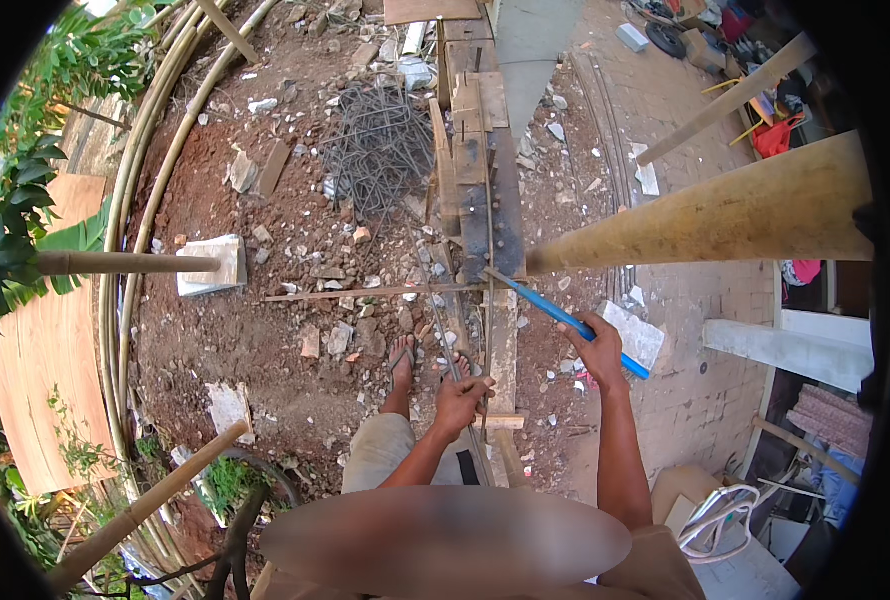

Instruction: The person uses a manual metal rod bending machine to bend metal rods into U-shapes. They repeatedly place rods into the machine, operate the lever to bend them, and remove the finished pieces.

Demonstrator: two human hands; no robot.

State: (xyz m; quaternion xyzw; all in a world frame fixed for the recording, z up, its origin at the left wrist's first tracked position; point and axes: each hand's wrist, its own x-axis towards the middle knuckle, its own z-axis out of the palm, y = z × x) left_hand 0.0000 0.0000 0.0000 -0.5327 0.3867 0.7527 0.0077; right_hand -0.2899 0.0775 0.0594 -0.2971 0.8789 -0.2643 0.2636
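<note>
over the bench | right hand [599,350] grips long blue rod [563,318] | left hand [459,400] closed on thin rebar [488,300]

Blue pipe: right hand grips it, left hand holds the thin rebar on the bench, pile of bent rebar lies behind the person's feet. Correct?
Not quite. The head view shows the pile of bent rebar ahead of the feet, beyond the bench. The right hand does grip the blue pipe; the left hand holds the thin rebar.

Blurred patch [445,540] hides lap; thin rod [488,300] under left hand [460,398] barely discernible.
</note>
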